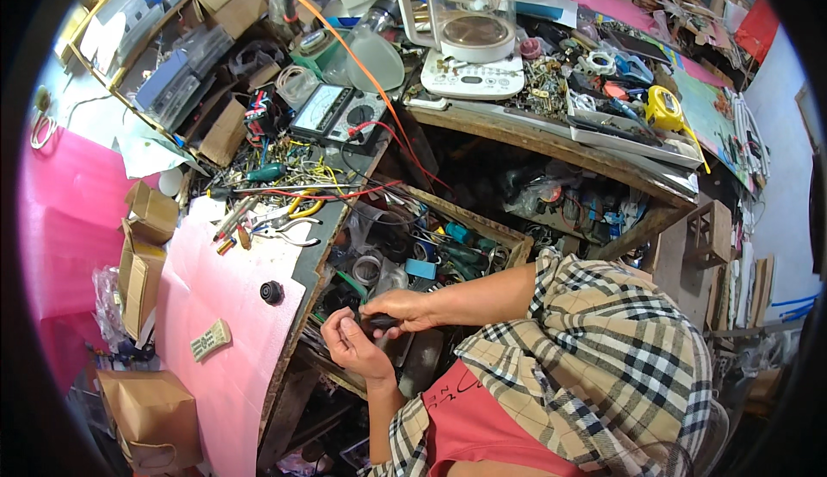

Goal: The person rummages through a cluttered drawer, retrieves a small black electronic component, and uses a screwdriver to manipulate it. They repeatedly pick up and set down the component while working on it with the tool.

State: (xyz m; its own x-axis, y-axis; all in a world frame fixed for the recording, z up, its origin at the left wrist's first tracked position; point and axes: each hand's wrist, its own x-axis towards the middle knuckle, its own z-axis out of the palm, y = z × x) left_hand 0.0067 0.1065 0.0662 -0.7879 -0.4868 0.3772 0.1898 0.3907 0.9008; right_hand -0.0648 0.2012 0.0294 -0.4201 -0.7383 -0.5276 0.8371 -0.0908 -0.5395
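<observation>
Both hands meet over an open drawer (pixel 525 254) full of parts below the bench edge. My right hand (pixel 405 308) is closed round a small dark object (pixel 379 321), mostly hidden by the fingers. Touching or almost touching it, my left hand (pixel 351 345) has its fingers curled and the thumb up; whether something small is in them is hidden. Beneath the hands the drawer holds a light blue block (pixel 420 268), a pale ring-shaped roll (pixel 367 269) and tangled cables. On the pink bench sheet (pixel 233 305) left of them lie a round black knob-like part (pixel 271 293) and a beige remote control (pixel 210 340).
Pliers (pixel 289 231), screwdrivers and loose screws crowd the bench beyond the sheet, beside an analog multimeter (pixel 340 118) with red leads. A glass kettle (pixel 469 12) on a white base stands at the back. A yellow tape measure (pixel 664 108) is far right; cardboard boxes (pixel 151 417) line the left.
</observation>
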